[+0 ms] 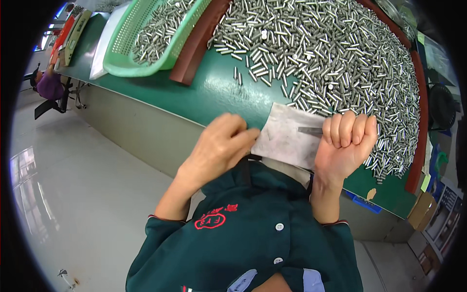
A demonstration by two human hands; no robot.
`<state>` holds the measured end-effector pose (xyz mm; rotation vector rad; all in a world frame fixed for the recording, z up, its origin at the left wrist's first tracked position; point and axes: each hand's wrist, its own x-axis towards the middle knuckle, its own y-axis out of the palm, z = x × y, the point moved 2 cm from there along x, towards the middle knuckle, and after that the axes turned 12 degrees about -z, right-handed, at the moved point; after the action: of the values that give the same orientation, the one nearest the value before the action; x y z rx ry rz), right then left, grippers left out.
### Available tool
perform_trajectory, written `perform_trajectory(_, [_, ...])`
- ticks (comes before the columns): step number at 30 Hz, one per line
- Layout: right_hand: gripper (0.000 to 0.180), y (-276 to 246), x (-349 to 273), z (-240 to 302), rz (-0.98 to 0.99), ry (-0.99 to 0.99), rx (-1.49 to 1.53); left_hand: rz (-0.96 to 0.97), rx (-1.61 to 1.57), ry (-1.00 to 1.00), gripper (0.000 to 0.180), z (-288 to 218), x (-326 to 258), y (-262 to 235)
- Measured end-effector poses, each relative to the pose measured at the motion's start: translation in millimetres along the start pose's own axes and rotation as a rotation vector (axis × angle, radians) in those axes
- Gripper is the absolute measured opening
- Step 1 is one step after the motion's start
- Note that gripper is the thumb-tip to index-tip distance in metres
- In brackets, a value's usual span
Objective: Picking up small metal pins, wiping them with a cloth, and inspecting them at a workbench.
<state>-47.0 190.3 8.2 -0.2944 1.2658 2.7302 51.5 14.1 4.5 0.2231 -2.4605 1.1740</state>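
My right hand is closed, fingers curled over the palm, around a flat grey metal strip. The strip's blunt end sticks out leftward over a smudged whitish sheet at the table's near edge. By the left edge of that sheet, my left hand has its fingers bent and drawn together. Motion smears it slightly, and whatever its fingertips may hold is hidden. Just beyond the sheet, a wide heap of short shiny metal pins covers the green tabletop.
A green perforated basket of similar pins stands at the far left. Dark red strips border the heap on both sides. A blue tray sits below the table edge at right. Another person is seated at the far left.
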Motion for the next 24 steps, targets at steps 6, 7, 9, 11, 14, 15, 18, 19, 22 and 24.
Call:
perform_trajectory(6, [0.039,2,-5,0,-0.011,-0.012,-0.019,-0.068,0.021,0.051,0.017,4,23,10])
perform_trajectory(7, [0.039,1,-5,0,-0.002,-0.013,-0.008,-0.044,0.052,0.034,0.018,7,25,12])
perform_trajectory(9, [0.039,1,-5,0,-0.003,-0.016,-0.014,-0.068,0.036,0.046,0.017,12,29,14])
perform_trajectory(11, [0.040,2,-5,0,-0.011,-0.006,-0.026,-0.132,0.010,0.037,0.015,16,36,10])
perform_trajectory(14, [0.039,1,-2,0,-0.049,-0.003,-0.012,-0.406,0.174,-0.067,0.011,30,45,-5])
perform_trajectory(15, [0.039,1,-2,1,-0.052,-0.003,-0.011,-0.475,0.261,-0.120,0.010,34,45,-9])
perform_trajectory(18, [0.039,2,-1,1,-0.041,0.006,-0.002,-0.471,0.351,-0.180,0.008,45,50,-14])
perform_trajectory(19, [0.039,2,-1,0,-0.017,0.008,-0.011,-0.469,0.382,-0.185,0.008,46,52,-15])
perform_trajectory(22, [0.040,3,-2,0,0.002,0.009,-0.027,-0.467,0.374,-0.151,0.007,53,62,-11])
perform_trajectory(24, [0.040,3,-4,0,-0.001,0.004,-0.034,-0.472,0.371,-0.112,0.007,54,67,-8])
